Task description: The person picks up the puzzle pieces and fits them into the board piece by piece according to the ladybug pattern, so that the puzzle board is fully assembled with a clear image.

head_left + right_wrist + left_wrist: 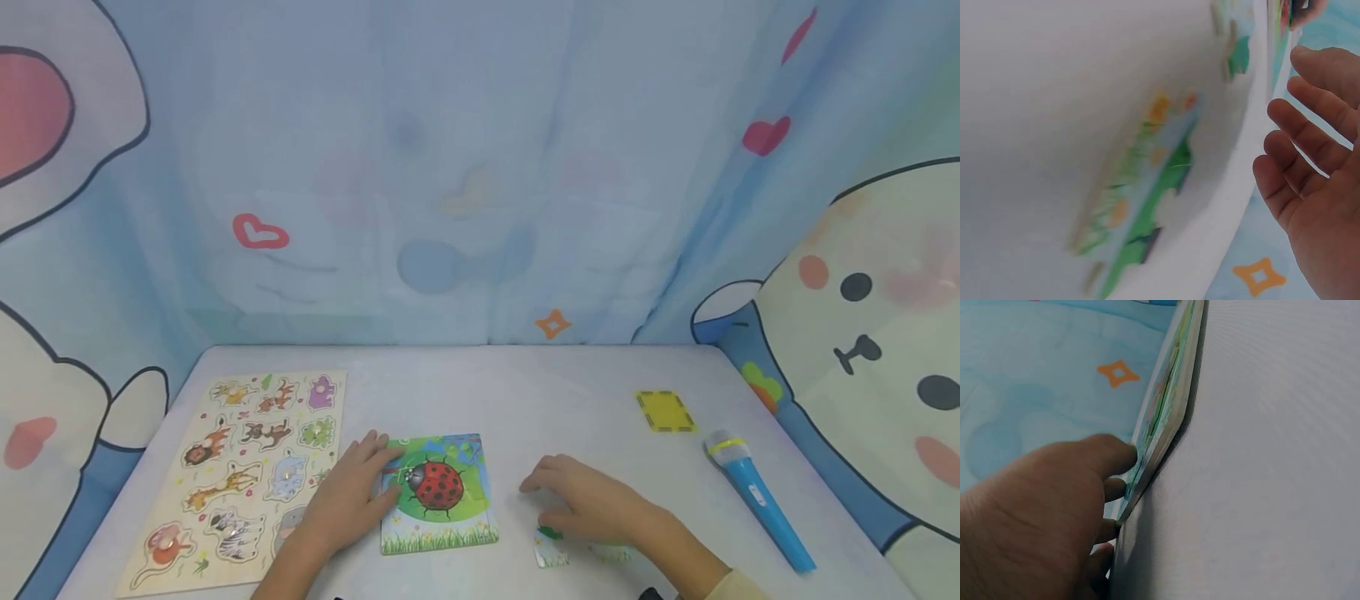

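Observation:
A square ladybird puzzle (442, 493) lies flat on the white table (525, 392). My left hand (347, 502) rests on the puzzle's left edge, fingers laid straight across its corner. In the left wrist view those fingers (1107, 456) touch the puzzle board's edge (1169, 412). My right hand (592, 502) hovers palm down just right of the puzzle, over loose puzzle pieces (551, 552). The right wrist view shows the right hand (1316, 181) with fingers spread and holding nothing, with a blurred green-and-blue loose piece (1147, 200) lying on the table beside it.
A wooden animal peg puzzle (240, 475) lies at the left side of the table. A yellow card (665, 411) and a blue toy microphone (757, 500) lie at the right. Printed cloth walls close in the table's back and sides.

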A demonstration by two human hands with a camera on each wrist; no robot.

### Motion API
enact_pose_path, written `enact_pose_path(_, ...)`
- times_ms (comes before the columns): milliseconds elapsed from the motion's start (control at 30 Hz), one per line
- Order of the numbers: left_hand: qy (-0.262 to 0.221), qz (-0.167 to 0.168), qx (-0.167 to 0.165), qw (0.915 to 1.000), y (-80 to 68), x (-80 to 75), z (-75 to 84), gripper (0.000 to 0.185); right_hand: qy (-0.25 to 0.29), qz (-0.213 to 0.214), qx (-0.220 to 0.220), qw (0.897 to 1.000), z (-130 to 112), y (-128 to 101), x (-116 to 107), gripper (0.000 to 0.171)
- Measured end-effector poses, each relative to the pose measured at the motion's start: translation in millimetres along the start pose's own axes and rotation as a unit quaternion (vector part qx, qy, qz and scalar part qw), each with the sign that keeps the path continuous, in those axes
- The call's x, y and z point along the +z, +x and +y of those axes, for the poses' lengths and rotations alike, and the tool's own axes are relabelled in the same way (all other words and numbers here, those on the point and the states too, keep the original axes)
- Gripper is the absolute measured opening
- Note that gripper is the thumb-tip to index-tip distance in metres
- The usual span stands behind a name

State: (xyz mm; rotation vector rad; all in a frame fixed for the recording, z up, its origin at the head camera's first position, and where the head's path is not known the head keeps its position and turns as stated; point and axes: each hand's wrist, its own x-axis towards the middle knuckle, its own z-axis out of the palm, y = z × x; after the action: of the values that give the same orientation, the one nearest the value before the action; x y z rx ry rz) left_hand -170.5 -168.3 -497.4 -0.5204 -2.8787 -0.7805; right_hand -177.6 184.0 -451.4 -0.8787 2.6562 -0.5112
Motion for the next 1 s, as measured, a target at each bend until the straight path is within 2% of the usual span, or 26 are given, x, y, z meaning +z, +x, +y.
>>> enact_pose_path(133,0.001,-0.010,-0.008,0.9999,0.4,0.9,-1.1,0.059,0.008,-0.013,0.021,1.000,2,-12,3,0.029)
enact_pose_path(400,0.007,-0.021,-0.013,0.9997,0.1,1.6,-2.4,0.069,0.026,-0.010,0.003,1.000,7,-31,8,0.030)
enact_pose_path(533,0.003,-0.022,-0.012,0.9997,0.6,1.3,-2.9,0.069,0.034,-0.016,0.014,0.999,6,-34,13,0.034)
enact_pose_path(700,-0.004,-0.017,-0.005,0.9998,0.5,0.0,-1.1,0.068,0.020,-0.017,0.020,0.999,4,-36,17,0.042)
enact_pose_path(1000,0.001,-0.012,0.005,0.9999,0.1,-3.8,2.1,0.051,0.023,-0.007,0.005,1.000,4,-32,19,0.036)
